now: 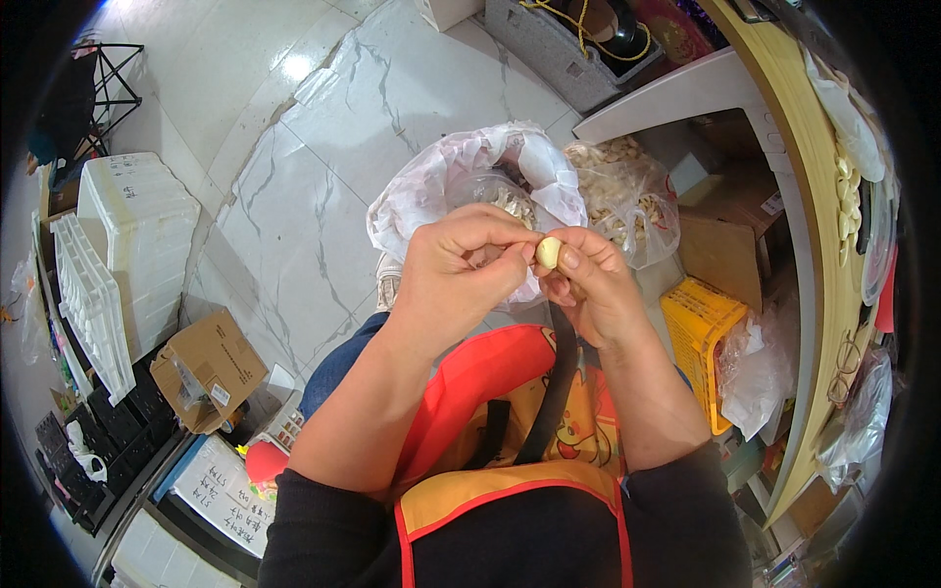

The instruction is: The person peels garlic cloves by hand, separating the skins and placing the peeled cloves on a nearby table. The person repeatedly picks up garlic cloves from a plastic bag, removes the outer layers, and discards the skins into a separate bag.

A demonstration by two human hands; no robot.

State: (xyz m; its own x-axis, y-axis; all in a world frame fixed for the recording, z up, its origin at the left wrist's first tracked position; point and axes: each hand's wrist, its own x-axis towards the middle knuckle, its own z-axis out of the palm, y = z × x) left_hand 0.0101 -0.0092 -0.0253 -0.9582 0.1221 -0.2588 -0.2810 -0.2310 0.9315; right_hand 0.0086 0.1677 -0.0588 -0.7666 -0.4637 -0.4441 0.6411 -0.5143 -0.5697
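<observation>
Between the fingertips of my right hand (599, 283) is a pale, rounded garlic clove (548, 252). The thumb and fingers of my left hand (470, 272) are pinched together at the clove's left edge; whether they grip a bit of skin cannot be told. Beneath both hands stands a bin lined with a white plastic bag (412, 180), with pale peelings (514, 206) inside. To its right lies a clear plastic bag (625, 198) full of what look like garlic cloves.
A wooden-topped table (805, 294) on the right bears pale peeled cloves (848, 202) and eyeglasses (844, 367). Below it are a yellow plastic basket (698, 323) and cardboard boxes (717, 250). On the left stand a white foam box (136, 242) and a cardboard box (209, 367).
</observation>
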